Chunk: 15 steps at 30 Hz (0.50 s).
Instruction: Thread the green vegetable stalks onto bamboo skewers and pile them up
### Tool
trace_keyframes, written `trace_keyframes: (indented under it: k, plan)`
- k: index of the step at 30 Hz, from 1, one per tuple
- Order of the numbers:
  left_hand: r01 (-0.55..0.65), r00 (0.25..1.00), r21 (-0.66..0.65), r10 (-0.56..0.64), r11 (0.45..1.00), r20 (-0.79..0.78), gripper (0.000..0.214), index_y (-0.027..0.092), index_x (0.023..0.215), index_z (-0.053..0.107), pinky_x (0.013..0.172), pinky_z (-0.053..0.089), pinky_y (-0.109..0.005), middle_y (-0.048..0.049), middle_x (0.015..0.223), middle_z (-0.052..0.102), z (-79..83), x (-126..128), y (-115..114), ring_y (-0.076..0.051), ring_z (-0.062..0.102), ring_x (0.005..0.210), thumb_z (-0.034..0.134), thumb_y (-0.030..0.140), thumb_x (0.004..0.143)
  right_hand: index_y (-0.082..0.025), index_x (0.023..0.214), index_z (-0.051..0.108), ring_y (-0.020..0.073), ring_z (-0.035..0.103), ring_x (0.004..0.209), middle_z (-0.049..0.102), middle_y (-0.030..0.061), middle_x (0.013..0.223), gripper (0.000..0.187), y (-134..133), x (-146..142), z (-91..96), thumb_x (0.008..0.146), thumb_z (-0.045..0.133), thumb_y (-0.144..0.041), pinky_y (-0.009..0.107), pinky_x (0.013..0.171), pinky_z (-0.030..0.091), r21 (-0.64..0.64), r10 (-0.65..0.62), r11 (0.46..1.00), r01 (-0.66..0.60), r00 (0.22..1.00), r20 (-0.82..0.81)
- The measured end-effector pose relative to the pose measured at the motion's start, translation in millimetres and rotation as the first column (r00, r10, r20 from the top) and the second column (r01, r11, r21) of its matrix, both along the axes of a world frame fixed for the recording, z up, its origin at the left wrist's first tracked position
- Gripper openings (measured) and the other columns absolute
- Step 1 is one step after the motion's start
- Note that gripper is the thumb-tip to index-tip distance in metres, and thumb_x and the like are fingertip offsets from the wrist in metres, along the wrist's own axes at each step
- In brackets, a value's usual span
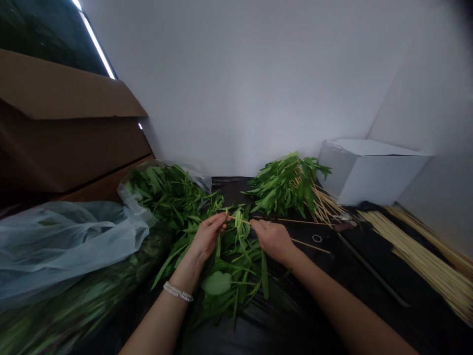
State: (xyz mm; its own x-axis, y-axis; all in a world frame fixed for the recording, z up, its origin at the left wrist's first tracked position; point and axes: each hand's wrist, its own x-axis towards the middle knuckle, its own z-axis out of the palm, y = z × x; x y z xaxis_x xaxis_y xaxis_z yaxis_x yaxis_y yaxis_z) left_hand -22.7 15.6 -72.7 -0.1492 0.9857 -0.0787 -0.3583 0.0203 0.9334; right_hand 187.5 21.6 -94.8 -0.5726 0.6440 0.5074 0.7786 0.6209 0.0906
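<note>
My left hand pinches a bunch of green leafy stems that hangs down in front of me. My right hand grips a thin bamboo skewer, whose tip passes through the stems between both hands. A pearl bracelet sits on my left wrist. The loose leaves trail down over the black sheet below my hands.
A heap of loose greens spills from a clear plastic bag at left. Finished skewered greens lie at the back. Bundles of bare skewers lie at right by a white box. Cardboard boxes stand far left.
</note>
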Motion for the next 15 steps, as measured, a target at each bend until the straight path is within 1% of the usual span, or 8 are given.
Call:
trace_keyframes:
  k: [6,11,15]
  plan:
    - [-0.016,1.0,-0.009,0.017,1.0,0.01,0.035,0.015,0.082,0.076,0.056,0.043,-0.017,-0.0046,0.081,0.074,0.3,-0.7,0.2,-0.006,0.055,0.057,0.088,0.031,0.052,-0.017,0.119,0.057,0.0141,0.06,0.073,0.066,0.0047,0.086,0.032,-1.1,0.5,2.0,0.093,0.039,-0.015,0.025,0.06,0.036,-0.004,0.003,1.0,-0.003,1.0,-0.014]
    - [-0.017,1.0,-0.017,0.018,1.0,0.019,0.034,0.015,0.08,0.077,0.057,0.043,-0.017,-0.0049,0.08,0.075,1.1,-0.9,0.4,-0.006,0.055,0.058,0.088,0.029,0.052,-0.017,0.119,0.058,0.014,0.061,0.072,0.066,0.0042,0.086,0.032,-1.4,-0.3,2.1,0.091,0.042,-0.013,0.025,0.06,0.037,-0.011,-0.005,1.0,0.005,1.0,-0.008]
    - [-0.022,1.0,-0.024,0.022,0.999,0.008,0.033,0.014,0.078,0.077,0.057,0.043,-0.017,-0.0053,0.079,0.075,0.3,-1.3,0.9,-0.006,0.055,0.059,0.088,0.028,0.05,-0.017,0.119,0.057,0.0145,0.061,0.072,0.066,0.0038,0.085,0.033,-1.3,-0.9,0.8,0.089,0.043,-0.013,0.026,0.059,0.036,0.009,-0.008,1.0,0.008,1.0,-0.004]
